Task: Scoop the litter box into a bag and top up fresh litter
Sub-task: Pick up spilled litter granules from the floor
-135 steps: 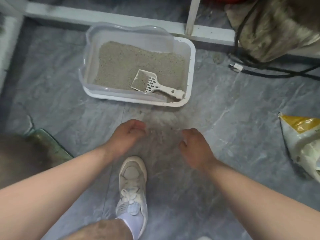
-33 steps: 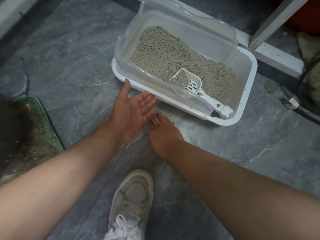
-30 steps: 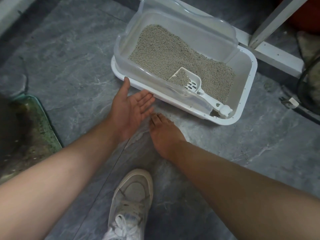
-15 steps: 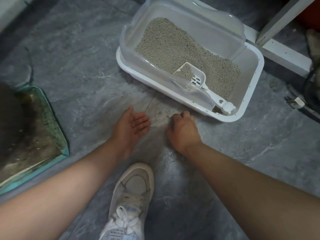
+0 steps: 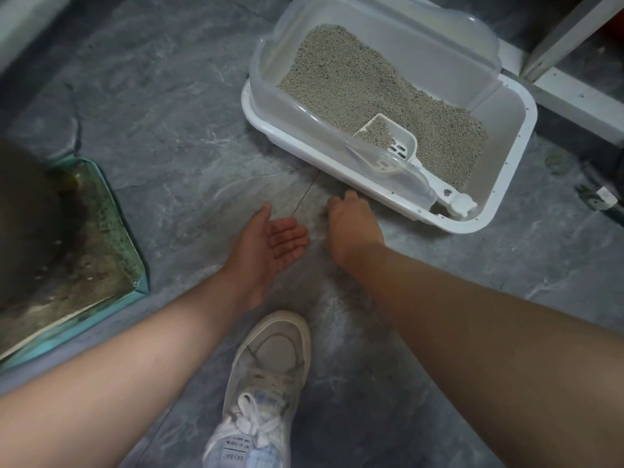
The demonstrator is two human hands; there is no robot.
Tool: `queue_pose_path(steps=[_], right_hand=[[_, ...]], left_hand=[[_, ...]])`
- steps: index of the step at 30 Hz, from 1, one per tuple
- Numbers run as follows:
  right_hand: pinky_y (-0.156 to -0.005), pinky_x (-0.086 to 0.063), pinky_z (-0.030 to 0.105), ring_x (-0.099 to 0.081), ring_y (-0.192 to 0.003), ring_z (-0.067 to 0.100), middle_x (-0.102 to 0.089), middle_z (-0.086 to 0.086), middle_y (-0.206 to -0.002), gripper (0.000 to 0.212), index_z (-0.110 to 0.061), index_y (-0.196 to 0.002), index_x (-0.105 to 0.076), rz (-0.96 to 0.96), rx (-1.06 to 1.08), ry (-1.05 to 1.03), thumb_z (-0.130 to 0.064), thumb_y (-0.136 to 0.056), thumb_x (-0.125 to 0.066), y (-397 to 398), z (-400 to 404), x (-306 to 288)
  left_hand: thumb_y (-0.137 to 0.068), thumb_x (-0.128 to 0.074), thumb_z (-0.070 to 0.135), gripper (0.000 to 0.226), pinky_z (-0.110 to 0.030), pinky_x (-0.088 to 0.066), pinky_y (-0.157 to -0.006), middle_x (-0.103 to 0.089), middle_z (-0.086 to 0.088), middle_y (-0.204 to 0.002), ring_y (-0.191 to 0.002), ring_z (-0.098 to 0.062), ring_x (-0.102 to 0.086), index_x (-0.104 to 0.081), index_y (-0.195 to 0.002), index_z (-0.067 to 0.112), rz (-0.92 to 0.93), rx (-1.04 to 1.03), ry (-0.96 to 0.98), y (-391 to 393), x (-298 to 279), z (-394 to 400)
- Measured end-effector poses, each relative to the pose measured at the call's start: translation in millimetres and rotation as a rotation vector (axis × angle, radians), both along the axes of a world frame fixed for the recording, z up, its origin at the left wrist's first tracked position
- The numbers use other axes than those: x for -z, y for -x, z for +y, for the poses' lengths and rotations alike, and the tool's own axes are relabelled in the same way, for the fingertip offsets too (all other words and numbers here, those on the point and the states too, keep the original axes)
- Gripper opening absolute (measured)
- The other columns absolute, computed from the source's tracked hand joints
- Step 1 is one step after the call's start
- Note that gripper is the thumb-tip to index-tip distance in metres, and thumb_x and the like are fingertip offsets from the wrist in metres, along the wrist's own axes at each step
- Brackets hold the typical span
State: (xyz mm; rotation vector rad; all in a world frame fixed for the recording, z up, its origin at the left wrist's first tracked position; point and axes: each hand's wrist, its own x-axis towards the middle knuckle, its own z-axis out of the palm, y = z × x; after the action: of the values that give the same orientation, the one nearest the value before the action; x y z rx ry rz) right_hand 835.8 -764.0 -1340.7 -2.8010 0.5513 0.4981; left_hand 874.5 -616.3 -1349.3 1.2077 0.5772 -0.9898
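Grey, marble-patterned floor tile (image 5: 162, 106) lies under everything you see. Take the litter box (image 5: 506, 170) as your landmark: a white tray with a clear plastic hood fitted round its far and left sides, sitting on the tile ahead of you and to your right. Pale grey litter (image 5: 354, 82) fills most of it, heaped toward the hooded end. Your white slotted scoop (image 5: 395, 140) lies inside the box on the litter, its pan holding a small load of granules, its handle running to the near right corner, where the knob end rests against the rim.

Your left hand (image 5: 270, 244) is just in front of the box's near wall, palm turned up, fingers straight and together, cupped slightly and carrying nothing that shows. Your right hand (image 5: 353, 224) is beside it, nearer the box, knuckles up, fingers curled under against the tile close to the box's near rim; what those fingers hold, if anything, you cannot tell from here, since they are hidden beneath the hand.

Your white sneaker (image 5: 266, 383) stands on the tile nearer to you than both hands. Well left of the box, a teal-edged mat (image 5: 111, 265) with a dirty surface lies on the floor.
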Motion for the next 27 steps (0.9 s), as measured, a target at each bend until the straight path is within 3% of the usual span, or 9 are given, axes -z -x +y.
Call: queue_pose_path(steps=[4, 8, 12, 14, 16, 21, 25, 27], right_hand=[[-0.095, -0.044, 0.038, -0.052, -0.118, 0.036, -0.048, 0.02, -0.131, 0.039, -0.002, -0.133, -0.045, 0.034, -0.091, 0.036, -0.001, -0.094, -0.043, -0.5, -3.7, -0.2], [-0.096, -0.043, 0.037, -0.056, -0.115, 0.037, -0.054, 0.02, -0.124, 0.035, -0.001, -0.127, -0.048, -0.007, -0.009, -0.02, -0.002, -0.093, -0.047, 1.2, -1.7, 1.1], [-0.075, -0.048, 0.035, -0.062, -0.087, 0.031, -0.066, 0.014, -0.092, 0.011, -0.006, -0.091, -0.06, -0.288, 0.281, -0.379, -0.007, -0.08, -0.059, 15.1, 21.5, -8.8], [-0.069, -0.053, 0.035, -0.064, -0.076, 0.022, -0.069, 0.006, -0.084, 0.004, -0.008, -0.085, -0.064, -0.353, 0.307, -0.608, -0.01, -0.082, -0.063, 26.4, 43.6, -21.9], [-0.07, -0.053, 0.031, -0.062, -0.073, 0.013, -0.069, -0.001, -0.083, 0.005, -0.009, -0.089, -0.069, -0.365, 0.253, -0.692, -0.012, -0.087, -0.065, 37.6, 58.2, -31.4], [-0.076, -0.052, 0.031, -0.06, -0.083, 0.011, -0.063, -0.004, -0.089, 0.005, -0.011, -0.09, -0.068, -0.475, 0.215, -0.695, -0.009, -0.086, -0.069, 51.3, 60.4, -36.1], [-0.075, -0.051, 0.026, -0.059, -0.08, 0.008, -0.063, -0.013, -0.083, 0.015, -0.021, -0.084, -0.066, -0.526, 0.255, -0.619, -0.008, -0.089, -0.064, 57.7, 51.0, -42.3], [-0.076, -0.051, 0.036, -0.063, -0.079, 0.019, -0.07, 0.001, -0.082, 0.014, -0.011, -0.084, -0.069, -0.526, 0.342, -0.484, -0.007, -0.091, -0.057, 60.1, 33.7, -30.9]], left_hand=[[-0.099, -0.039, 0.056, 0.065, -0.042, -0.049, -0.103, -0.066, -0.024, -0.122, -0.115, -0.032, -0.064, -0.06, -0.121, -0.002, 0.03, -0.01, 0.022, -0.9, 0.4, 1.1], [-0.099, -0.039, 0.055, 0.067, -0.042, -0.051, -0.101, -0.066, -0.025, -0.123, -0.113, -0.033, -0.066, -0.059, -0.123, -0.004, 0.041, -0.039, 0.048, -2.0, -0.4, 3.1], [-0.099, -0.038, 0.055, 0.069, -0.039, -0.053, -0.093, -0.065, -0.023, -0.124, -0.107, -0.03, -0.067, -0.061, -0.124, -0.005, 0.085, -0.051, 0.119, 1.5, -3.2, 4.6], [-0.099, -0.036, 0.055, 0.069, -0.041, -0.048, -0.098, -0.062, -0.024, -0.126, -0.11, -0.032, -0.063, -0.064, -0.121, -0.004, 0.139, -0.033, 0.213, 4.3, -7.3, 4.9], [-0.099, -0.034, 0.053, 0.068, -0.045, -0.045, -0.104, -0.063, -0.022, -0.131, -0.119, -0.033, -0.062, -0.063, -0.124, -0.004, 0.196, -0.04, 0.278, 7.2, -12.0, 4.4], [-0.1, -0.037, 0.045, 0.059, -0.043, -0.05, -0.099, -0.065, -0.02, -0.127, -0.12, -0.032, -0.063, -0.07, -0.113, -0.002, 0.236, -0.056, 0.311, 12.1, -13.5, 7.4], [-0.101, -0.04, 0.038, 0.052, -0.037, -0.062, -0.076, -0.073, -0.022, -0.102, -0.089, -0.029, -0.074, -0.068, -0.109, -0.005, 0.214, -0.152, 0.281, 14.5, -12.0, 9.8], [-0.101, -0.042, 0.036, 0.051, -0.041, -0.062, -0.079, -0.072, -0.025, -0.109, -0.094, -0.033, -0.074, -0.066, -0.111, -0.007, 0.217, -0.21, 0.271, 14.0, -9.8, 12.3]])
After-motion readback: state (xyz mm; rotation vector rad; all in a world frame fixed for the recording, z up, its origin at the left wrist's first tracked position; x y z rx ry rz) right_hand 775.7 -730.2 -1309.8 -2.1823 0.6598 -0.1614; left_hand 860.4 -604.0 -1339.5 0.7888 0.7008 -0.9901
